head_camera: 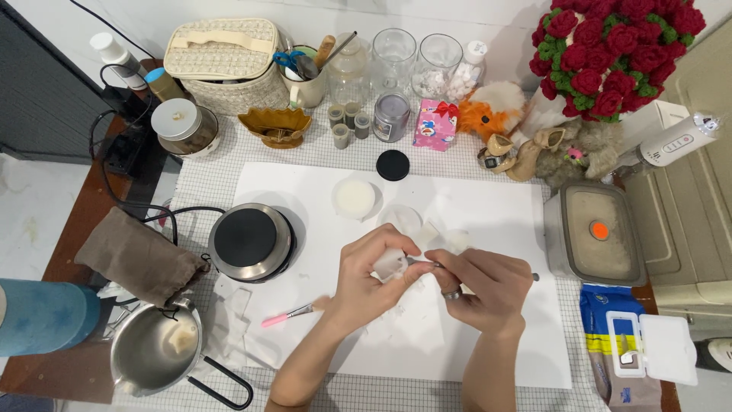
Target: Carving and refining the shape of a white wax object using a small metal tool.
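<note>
Head view, looking down on white work sheet (488, 229).

Risks: small white wax piece (390, 263) held off the sheet, pinched only at fingertips, so could slip or crumble if the thin metal tool (424, 264) presses too hard; loose white flakes (396, 311) already lying under the hands, likely to spread with more scraping; tool tip pointed toward left fingers, so a slip could jab the thumb; pink-handled brush (286, 313) just beside left wrist, easily knocked off the sheet by a forearm shift; hot plate (251, 240) near left elbow side, cord trailing, heat state impossible to tell.

Pose: left hand (366, 278) palm turned inward, fingers curled narrowly around the wax piece, thumb on top; right hand (484, 290) closed around the tool in a pen-like grip, ring on one finger, knuckles up; both forearms entering from bottom edge, converging at sheet centre; hands touching at fingertips.

Location: wax piece between the two hands, above mid-sheet, below the round white disc (355, 197).
</note>
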